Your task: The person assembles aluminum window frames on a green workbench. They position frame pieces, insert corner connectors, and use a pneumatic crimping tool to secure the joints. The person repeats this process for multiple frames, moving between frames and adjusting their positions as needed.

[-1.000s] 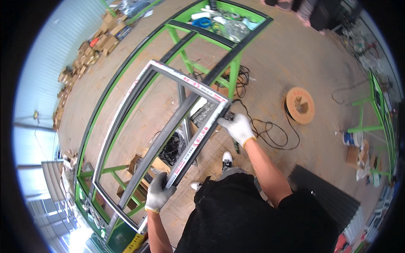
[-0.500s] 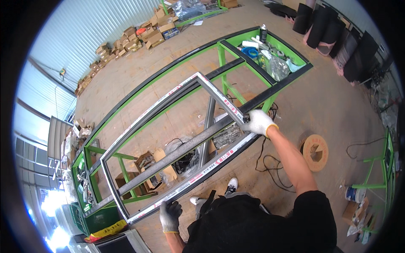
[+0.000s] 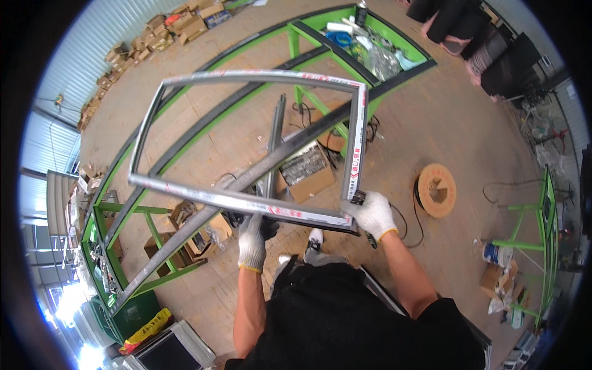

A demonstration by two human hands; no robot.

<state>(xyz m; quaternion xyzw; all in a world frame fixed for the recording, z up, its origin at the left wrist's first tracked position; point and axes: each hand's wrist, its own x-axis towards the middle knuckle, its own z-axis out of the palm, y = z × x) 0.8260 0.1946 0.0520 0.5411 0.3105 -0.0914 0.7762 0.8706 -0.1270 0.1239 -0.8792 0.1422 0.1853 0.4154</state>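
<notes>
A rectangular window frame (image 3: pixel 358 135), grey with white film strips bearing red marks, is held between my gloved hands above a green workbench. My right hand (image 3: pixel 374 216) is closed around the frame's near right corner; something small and dark shows by its fingers. My left hand (image 3: pixel 251 240) is closed on the near rail from below, its fingers partly hidden behind it. Under the frame, the bench's dark padded bar (image 3: pixel 246 177) runs diagonally. A loose grey profile (image 3: pixel 275 145) shows through the frame's opening.
The bench's far compartment (image 3: pixel 404 46) holds a spray can, blue coil and plastic bags. A cardboard box (image 3: pixel 314 183) of metal parts lies below the bench. Right stand a cable spool (image 3: pixel 439 191) and another green stand (image 3: pixel 524 245). Dark rolls (image 3: pixel 512 65) lean far right.
The window frame has swung round and come up off the bench, its near rail turned across my front. My left hand has moved up along that rail; the right still holds its corner.
</notes>
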